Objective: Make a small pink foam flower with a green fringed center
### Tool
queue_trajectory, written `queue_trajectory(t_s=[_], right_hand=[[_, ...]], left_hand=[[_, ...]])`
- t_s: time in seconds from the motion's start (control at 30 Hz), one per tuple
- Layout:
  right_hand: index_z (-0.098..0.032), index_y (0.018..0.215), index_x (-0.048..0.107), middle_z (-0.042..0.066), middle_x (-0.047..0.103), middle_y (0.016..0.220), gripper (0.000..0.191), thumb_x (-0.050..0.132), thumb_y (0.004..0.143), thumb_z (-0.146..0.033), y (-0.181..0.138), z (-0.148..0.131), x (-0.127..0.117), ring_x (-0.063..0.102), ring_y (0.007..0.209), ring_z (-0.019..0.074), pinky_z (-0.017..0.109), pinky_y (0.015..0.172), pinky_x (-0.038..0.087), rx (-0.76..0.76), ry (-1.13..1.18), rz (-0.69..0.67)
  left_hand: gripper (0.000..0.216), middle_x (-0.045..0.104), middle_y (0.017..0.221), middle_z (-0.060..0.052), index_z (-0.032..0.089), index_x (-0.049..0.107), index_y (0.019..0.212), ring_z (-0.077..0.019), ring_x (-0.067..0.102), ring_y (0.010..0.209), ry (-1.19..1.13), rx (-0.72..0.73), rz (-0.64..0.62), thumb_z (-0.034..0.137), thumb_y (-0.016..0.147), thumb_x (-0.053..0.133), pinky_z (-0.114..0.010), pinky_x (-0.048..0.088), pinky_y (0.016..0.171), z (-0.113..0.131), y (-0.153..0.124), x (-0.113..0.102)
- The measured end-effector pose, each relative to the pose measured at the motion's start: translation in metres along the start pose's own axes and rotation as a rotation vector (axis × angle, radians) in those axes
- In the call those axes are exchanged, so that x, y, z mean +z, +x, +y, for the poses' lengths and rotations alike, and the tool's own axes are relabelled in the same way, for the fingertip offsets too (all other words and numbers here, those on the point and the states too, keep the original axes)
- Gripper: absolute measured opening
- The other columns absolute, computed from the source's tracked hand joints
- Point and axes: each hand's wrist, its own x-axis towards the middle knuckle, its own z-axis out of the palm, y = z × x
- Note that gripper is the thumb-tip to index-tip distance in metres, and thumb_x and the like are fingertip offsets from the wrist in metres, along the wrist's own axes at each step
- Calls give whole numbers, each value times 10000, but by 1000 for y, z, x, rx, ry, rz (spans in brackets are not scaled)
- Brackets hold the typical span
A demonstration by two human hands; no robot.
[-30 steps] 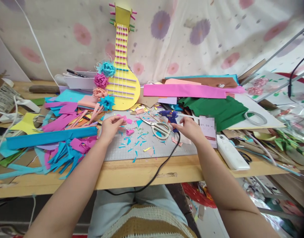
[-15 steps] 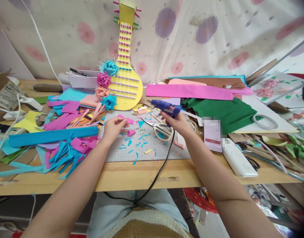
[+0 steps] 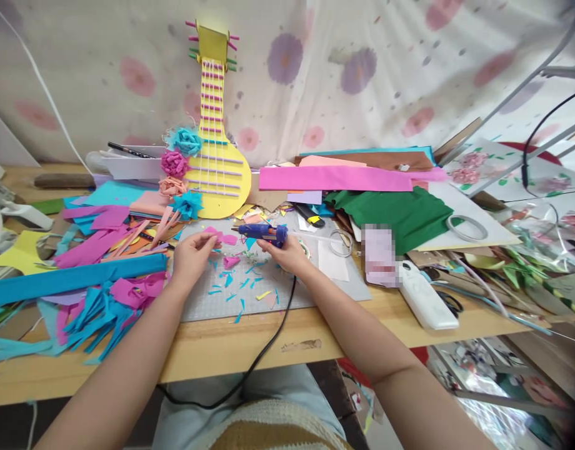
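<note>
Between the thumb and fingertips of my left hand (image 3: 192, 255) is a pinched pink crepe paper piece (image 3: 229, 239). My right hand (image 3: 290, 253) is wrapped round the handle of a blue glue gun (image 3: 266, 234). Its nozzle points left and lies close to the pink paper; whether they touch I cannot tell. A small folded pink scrap (image 3: 231, 262) lies below on the grey cutting mat (image 3: 198, 306), among blue and yellow snippets. The scissors are mostly hidden behind my right hand.
Upright at the back stands a yellow paper lute (image 3: 222, 178) with paper flowers (image 3: 175, 164). Crepe strips (image 3: 95, 269) heap up on the left. Green crepe paper (image 3: 400, 215), a phone (image 3: 380, 256) and a white power strip (image 3: 428, 297) lie on the right. The glue gun's black cord (image 3: 269, 344) crosses the table edge.
My right hand has brought the glue gun left and nearer to the pink paper, in front of the scissors. My left hand keeps its pinch. The whole view has shifted to the right.
</note>
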Motion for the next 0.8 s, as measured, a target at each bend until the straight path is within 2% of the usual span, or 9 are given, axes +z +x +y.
queue_trajectory(t_s=[0.13, 0.23, 0.4, 0.57, 0.8], right_hand=[[-169, 768, 657, 14, 640, 668, 430, 533, 725, -578, -1, 1, -1, 587, 644, 157, 242, 576, 427, 19, -41, -3], [-169, 781, 661, 14, 634, 674, 420, 529, 733, -564, -3, 1, 0, 584, 657, 162, 240, 563, 416, 5, -98, 17], [-185, 846, 664, 22, 651, 745, 399, 522, 749, -544, -7, -2, 2, 595, 709, 172, 252, 614, 427, -58, -125, 48], [-194, 873, 662, 32, 661, 763, 391, 500, 769, -535, -10, -5, 4, 603, 737, 187, 270, 648, 434, -115, -180, 48], [-219, 885, 669, 21, 657, 739, 379, 496, 773, -537, -11, -8, 7, 601, 728, 193, 271, 627, 434, -119, -206, 43]], left_hand=[[373, 694, 763, -67, 140, 649, 864, -181, 662, 680, -6, 3, 16, 417, 617, 681, -267, 524, 592, 1, 0, 2], [328, 690, 739, -57, 148, 646, 820, -173, 660, 665, 1, 32, 21, 416, 632, 670, -249, 516, 575, 2, -1, 6], [254, 686, 702, -37, 167, 657, 760, -158, 654, 662, 62, 90, 25, 398, 656, 656, -241, 511, 631, 3, -4, 10], [271, 690, 692, -46, 155, 664, 781, -170, 658, 655, 73, 68, 8, 396, 660, 655, -254, 510, 615, 5, -8, 11], [321, 698, 721, -69, 139, 675, 830, -198, 668, 682, 66, 20, -6, 413, 664, 647, -267, 515, 565, 3, -8, 10]])
